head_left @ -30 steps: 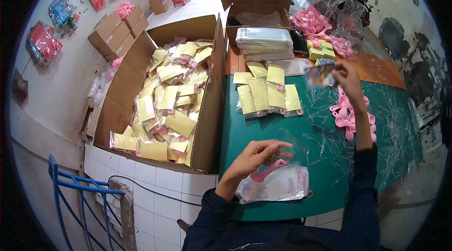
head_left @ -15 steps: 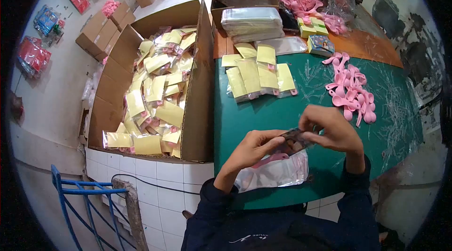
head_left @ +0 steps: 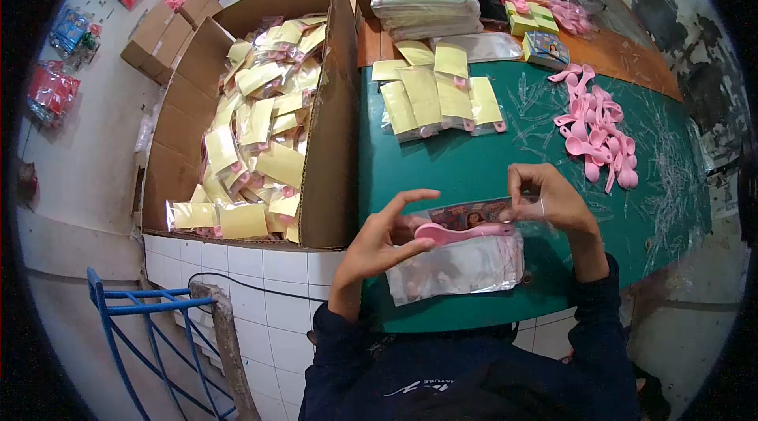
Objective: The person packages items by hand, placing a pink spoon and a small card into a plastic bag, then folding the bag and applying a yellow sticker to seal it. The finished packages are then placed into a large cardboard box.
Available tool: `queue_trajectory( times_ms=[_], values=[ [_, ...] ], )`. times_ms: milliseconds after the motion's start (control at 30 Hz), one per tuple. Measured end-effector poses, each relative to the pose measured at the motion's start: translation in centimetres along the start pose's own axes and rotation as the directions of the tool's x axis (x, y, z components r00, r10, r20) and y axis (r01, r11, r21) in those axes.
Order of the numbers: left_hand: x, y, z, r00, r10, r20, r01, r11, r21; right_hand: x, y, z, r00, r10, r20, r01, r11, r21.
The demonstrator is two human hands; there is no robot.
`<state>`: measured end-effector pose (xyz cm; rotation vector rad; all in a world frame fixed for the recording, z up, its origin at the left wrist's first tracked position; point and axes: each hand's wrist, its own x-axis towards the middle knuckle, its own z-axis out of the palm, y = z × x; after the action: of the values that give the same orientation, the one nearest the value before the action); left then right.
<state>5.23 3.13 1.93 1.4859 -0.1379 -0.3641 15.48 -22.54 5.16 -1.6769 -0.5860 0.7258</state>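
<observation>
Before me, a pink spoon (head_left: 466, 232) lies along the lower side of a printed card (head_left: 471, 216); both appear to be in a clear plastic bag. My left hand (head_left: 379, 241) is at the bag's left end, thumb and index finger spread apart, the thumb tip by the spoon's bowl. The fingers of my right hand (head_left: 549, 198) pinch the bag's right end near the spoon handle. Just beneath lies a stack of clear plastic bags (head_left: 454, 269) at the table's front edge.
On the green table (head_left: 403, 176) are filled packets with yellow cards (head_left: 422, 93), a pile of pink spoons (head_left: 596, 129) and a stack of printed cards (head_left: 546, 48). Farther back are stacked clear bags (head_left: 426, 7). A cardboard box (head_left: 328, 129) of packets stands left, near a blue metal frame (head_left: 150, 303).
My left hand has moved left and its fingers have spread. The card and spoon now lie level, close together, above the bag stack. The camera view has shifted slightly.
</observation>
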Motion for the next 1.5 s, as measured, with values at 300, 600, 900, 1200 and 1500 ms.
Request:
queue_trajectory(
  times_ms=[300, 600, 900, 1200, 1500],
  values=[
    [-0.8, 0.0, 1.4, 0.996, -0.086, -0.015, 0.084, 0.990, -0.117, -1.7, 1.6, 1.7, 0.993, 0.040, -0.111, -0.041, 0.999, -0.011],
    [-3.5, -1.6, 5.0, 0.971, -0.110, -0.210, 0.123, 0.991, 0.050, -2.2, -0.9, 4.9, 0.970, -0.240, 0.029, 0.235, 0.906, -0.353],
    [-5.0, -3.9, 6.8, 0.961, -0.188, -0.201, 0.125, 0.949, -0.289, -2.5, 1.5, 8.5, 0.950, -0.238, 0.200, 0.311, 0.753, -0.580],
    [-5.0, -3.7, 7.0, 0.955, -0.091, -0.282, 0.123, 0.987, 0.099, -1.9, 2.4, 9.3, 0.944, -0.230, 0.235, 0.324, 0.776, -0.541],
    [-4.9, -3.3, 7.2, 0.947, -0.027, -0.320, 0.084, 0.982, 0.167, -2.4, 1.7, 9.6, 0.940, -0.242, 0.240, 0.340, 0.734, -0.588]
  ],
)
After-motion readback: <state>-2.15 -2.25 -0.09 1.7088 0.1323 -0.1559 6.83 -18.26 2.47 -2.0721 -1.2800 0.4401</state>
